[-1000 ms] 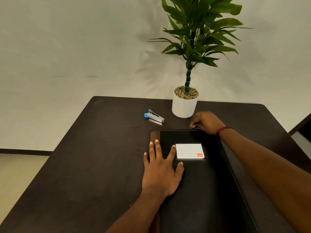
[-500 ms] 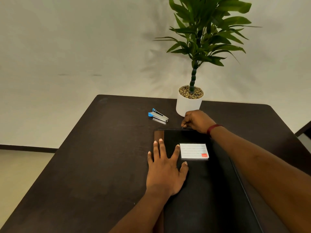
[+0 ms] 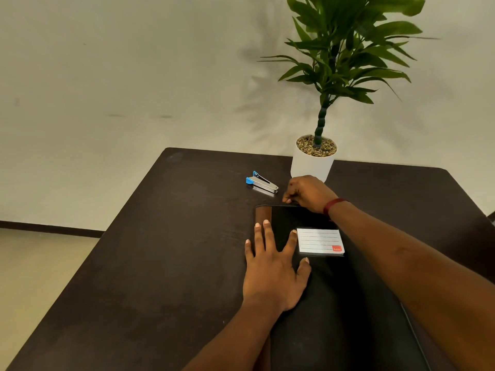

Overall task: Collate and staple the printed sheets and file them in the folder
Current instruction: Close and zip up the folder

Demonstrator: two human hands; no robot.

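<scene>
The right hand has its grip curled tight over the far edge of the folder. The fingertips seem to pinch that edge, though whether they hold a cover lip or a zip pull is hidden under the knuckles. A dark red band circles that wrist. The left hand grips nothing. It lies flat, fingers spread, pressing on the folder near its brown spine strip, probably to stop the folder sliding while the other hand works the edge open.

The black folder lies closed on the dark worktop, directly in front of the person. No printed sheets can be seen, so they may be inside. The stapler, blue-tipped and metal, sits untouched just beyond the folder's far left corner, within easy reach. A white plant pot stands behind the right hand.

The folder's white label has blank ruled lines and a small red logo in one corner, too small to read.
</scene>
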